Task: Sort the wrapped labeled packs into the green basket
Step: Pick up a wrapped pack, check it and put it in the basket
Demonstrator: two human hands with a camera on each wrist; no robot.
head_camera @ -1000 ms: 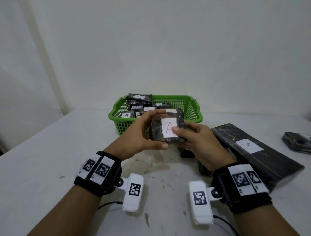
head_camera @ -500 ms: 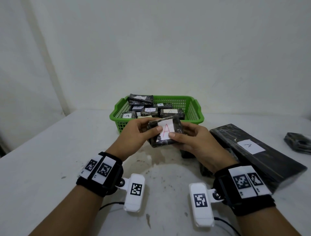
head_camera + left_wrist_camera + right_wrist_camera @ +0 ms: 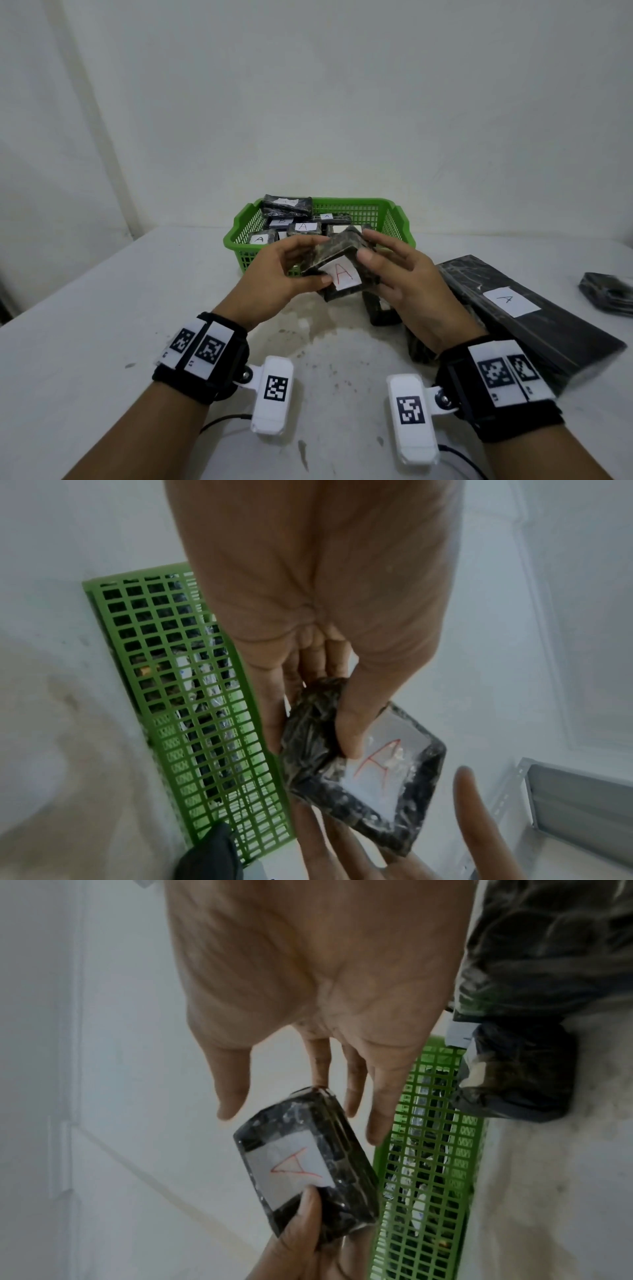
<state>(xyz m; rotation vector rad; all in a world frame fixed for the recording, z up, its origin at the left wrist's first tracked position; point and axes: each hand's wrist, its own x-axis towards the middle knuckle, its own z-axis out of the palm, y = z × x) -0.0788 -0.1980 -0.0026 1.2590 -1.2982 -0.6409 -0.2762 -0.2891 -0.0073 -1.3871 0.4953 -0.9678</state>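
A dark wrapped pack point(image 3: 342, 269) with a white label and a red "A" is held tilted just in front of the green basket point(image 3: 394, 212). My left hand point(image 3: 315, 260) grips it, thumb on the label edge and fingers behind. In the left wrist view the pack point(image 3: 377, 764) sits under my left hand's thumb point(image 3: 347, 739), beside the basket point(image 3: 192, 723). My right hand point(image 3: 370, 245) is at the pack's right end with straight fingers. In the right wrist view one finger point(image 3: 320, 1066) meets the pack point(image 3: 301, 1164) and the thumb stands off it. Several labelled packs lie in the basket.
A long black pack labelled A point(image 3: 531, 315) lies on the white table at the right, with another dark pack point(image 3: 609, 294) further right. Small dark packs point(image 3: 380, 308) sit under my right hand. A white wall stands close behind the basket.
The pack has tipped from upright with its label facing me to tilted, and has edged towards the basket. My right hand's fingers have straightened off it while my left keeps hold.
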